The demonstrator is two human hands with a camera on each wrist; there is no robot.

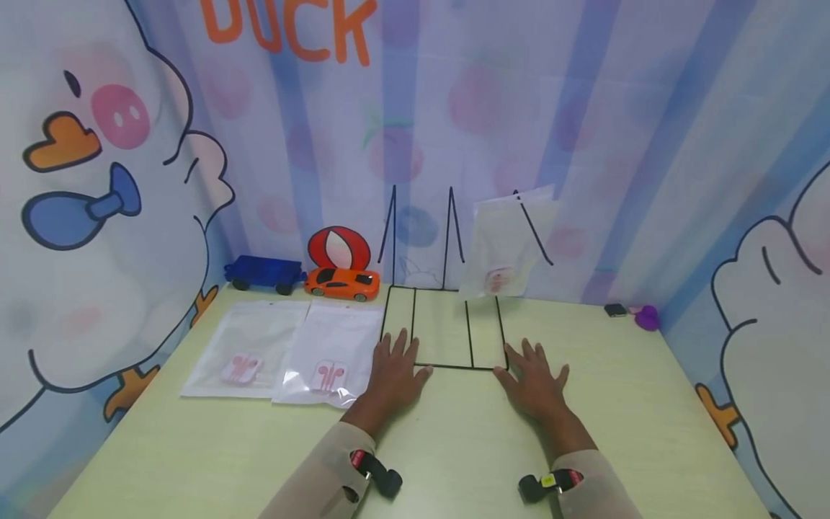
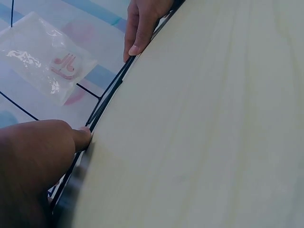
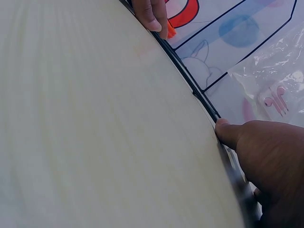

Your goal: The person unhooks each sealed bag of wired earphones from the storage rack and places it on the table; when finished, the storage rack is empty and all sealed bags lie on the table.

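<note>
A black wire rack with three upright prongs stands at the back of the table. From its right prong hangs a clear plastic bag of earphones. My left hand lies at the rack's left front corner, fingers spread, the thumb near the front wire. At the right front corner rests my right hand, its thumb by the wire. Both wrist views show thumbs touching the black wire; some fingertips are hidden. Left of the rack, two more earphone bags, one beside the other, lie flat.
A blue toy wagon and an orange toy car stand at the back left, along the printed curtain. Small items, among them a purple one and a black one, lie at the back right of the table.
</note>
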